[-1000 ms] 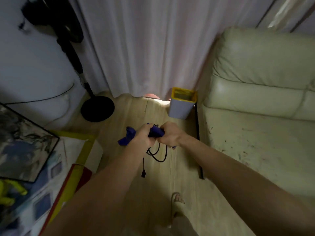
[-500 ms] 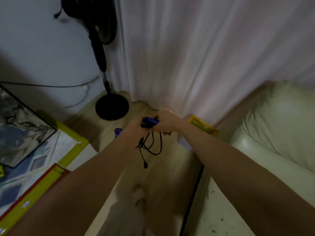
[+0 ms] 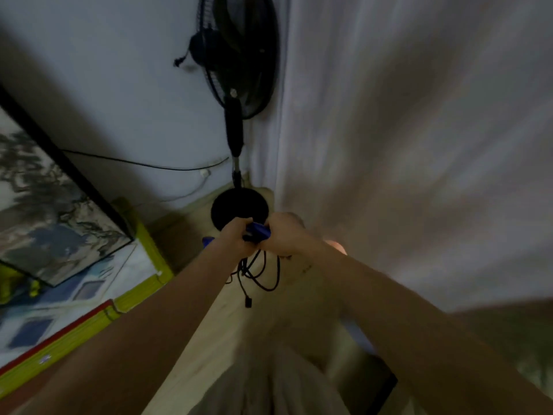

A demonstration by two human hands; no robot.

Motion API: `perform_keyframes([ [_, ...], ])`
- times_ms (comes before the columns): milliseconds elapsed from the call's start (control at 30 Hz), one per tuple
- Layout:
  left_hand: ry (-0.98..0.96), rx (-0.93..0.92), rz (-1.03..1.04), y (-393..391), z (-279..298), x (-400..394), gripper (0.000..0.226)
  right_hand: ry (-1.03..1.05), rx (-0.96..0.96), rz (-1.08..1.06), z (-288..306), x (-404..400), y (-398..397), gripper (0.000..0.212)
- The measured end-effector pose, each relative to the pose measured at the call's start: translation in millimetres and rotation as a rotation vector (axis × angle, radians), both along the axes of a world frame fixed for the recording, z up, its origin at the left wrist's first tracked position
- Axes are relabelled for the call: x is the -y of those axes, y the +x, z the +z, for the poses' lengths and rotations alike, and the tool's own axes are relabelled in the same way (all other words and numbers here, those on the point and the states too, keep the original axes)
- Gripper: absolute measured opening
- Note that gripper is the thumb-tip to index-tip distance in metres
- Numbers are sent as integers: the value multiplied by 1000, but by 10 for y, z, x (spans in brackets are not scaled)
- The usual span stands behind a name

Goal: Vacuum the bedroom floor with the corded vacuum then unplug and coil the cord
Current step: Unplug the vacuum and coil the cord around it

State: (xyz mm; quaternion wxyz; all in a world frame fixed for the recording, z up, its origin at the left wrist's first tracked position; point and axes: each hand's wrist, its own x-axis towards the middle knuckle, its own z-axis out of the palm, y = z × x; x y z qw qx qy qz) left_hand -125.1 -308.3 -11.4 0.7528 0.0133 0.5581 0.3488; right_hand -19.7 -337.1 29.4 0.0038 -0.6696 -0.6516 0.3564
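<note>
Hands closed on blue vacuum part, cord hanging below.

Both arms are extended forward, and the left hand (image 3: 236, 238) and right hand (image 3: 284, 235) are held close together, each with fingers curled round a blue vacuum part (image 3: 256, 231) gripped between them. A further blue piece is glimpsed behind the left wrist; what it is cannot be told. The black cord (image 3: 263, 274) is seen hanging in loose loops directly beneath the hands, with its plug end (image 3: 248, 301) dangling lowest, above the wooden floor (image 3: 215, 324). A black pedestal fan (image 3: 239, 70) is observed beyond the hands, its round base just behind them, beside a pale curtain (image 3: 404, 145). A framed picture (image 3: 45, 211) is noted at left, leaning against the wall. The frame is blurred.
</note>
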Motion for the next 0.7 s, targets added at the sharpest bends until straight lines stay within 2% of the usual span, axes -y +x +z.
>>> perform_keyframes([
  [100, 11, -49, 62, -61, -55, -287, 14, -25, -87, -24, -67, -327, -121, 13],
  [233, -8, -98, 159, -207, -123, -535, 24, -47, -166, -11, -170, -619, -337, 16],
  [333, -4, -157, 233, -336, -86, -691, 15, -71, -188, 9, -198, -857, -474, 18],
  [433, 21, -178, 243, -447, -2, -851, 13, -81, -181, 31, -193, -1109, -631, 27],
  [567, 28, -183, 204, -763, -40, -1094, 24, -116, -203, 61, -180, -1398, -870, 25],
  [700, 38, -173, 210, -1150, -87, -1420, 22, -160, -265, 59, -183, -1753, -1186, 28],
])
